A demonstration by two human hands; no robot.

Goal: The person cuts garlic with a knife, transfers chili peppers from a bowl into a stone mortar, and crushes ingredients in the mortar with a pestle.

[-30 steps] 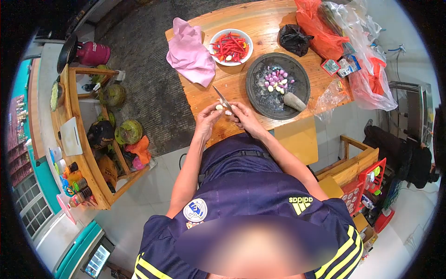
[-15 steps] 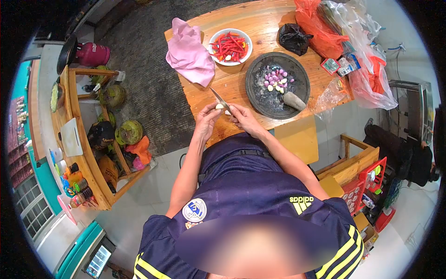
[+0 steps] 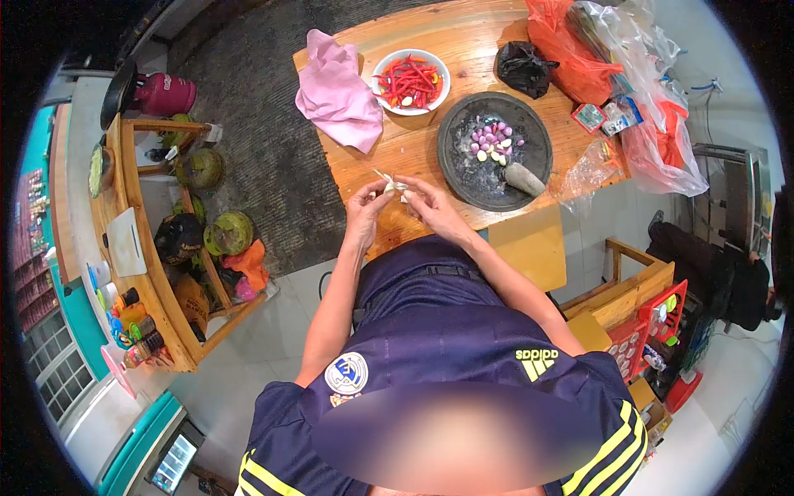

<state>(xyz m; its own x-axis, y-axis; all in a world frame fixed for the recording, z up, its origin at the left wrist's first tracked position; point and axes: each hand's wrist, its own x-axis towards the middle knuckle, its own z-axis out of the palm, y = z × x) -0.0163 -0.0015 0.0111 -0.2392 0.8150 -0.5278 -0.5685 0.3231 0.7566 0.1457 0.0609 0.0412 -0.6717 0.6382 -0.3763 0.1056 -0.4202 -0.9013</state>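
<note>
My left hand (image 3: 365,208) pinches a whitish garlic clove (image 3: 390,189) over the table's near edge. Close beside it, the closed fingers of my right hand (image 3: 428,207) touch the clove. A thin pale sliver (image 3: 380,174) sticks out past the fingertips; it looks like the knife blade seen edge-on, and its handle is hidden in my right hand. To the right stands a dark stone mortar (image 3: 463,187), holding peeled shallots (image 3: 490,135), several garlic cloves (image 3: 495,155) and a stone pestle (image 3: 523,179) leaning on its rim.
On the wooden table (image 3: 447,33) are a white bowl (image 3: 447,83) of red chillies, a pink cloth (image 3: 339,99), a black plastic bag (image 3: 525,69), orange and clear bags (image 3: 571,58), and small packets (image 3: 620,115). A wooden shelf (image 3: 124,215) stands left; a yellow stool (image 3: 529,252) is right.
The knife blade, plainly visible before, has turned and now shows only as a thin sliver. My right fingers have moved up and left, nearer the clove in my left hand.
</note>
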